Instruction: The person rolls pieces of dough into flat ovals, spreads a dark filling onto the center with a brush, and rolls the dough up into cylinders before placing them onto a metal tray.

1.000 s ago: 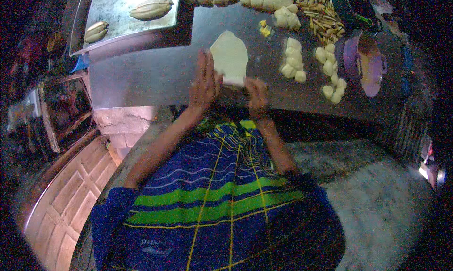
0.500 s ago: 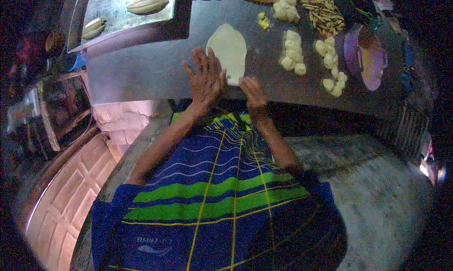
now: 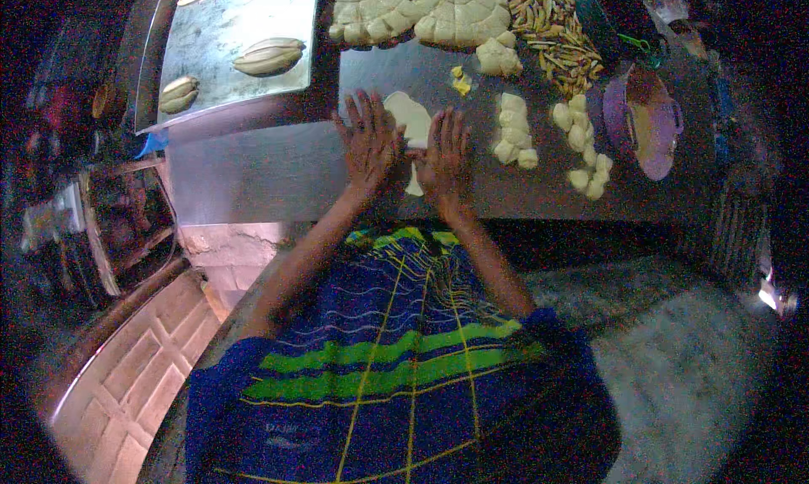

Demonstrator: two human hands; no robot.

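Note:
A pale sheet of dough (image 3: 410,122) lies on the steel worktop (image 3: 253,172), partly rolled up toward me. My left hand (image 3: 368,140) lies flat with fingers spread on its left side. My right hand (image 3: 443,154) presses flat on its right side. Both palms cover most of the roll; only the far flap and a small piece between the wrists show.
A metal tray (image 3: 236,29) at the back left holds shaped loaves (image 3: 268,56). Scored dough slabs (image 3: 421,8) and a pile of thin sticks (image 3: 556,37) lie at the back. Small dough lumps (image 3: 516,130) and a purple bowl (image 3: 645,122) sit to the right.
The flat oval of dough has been rolled toward me. Both hands have come together on it, palms down, and the head view has shifted closer.

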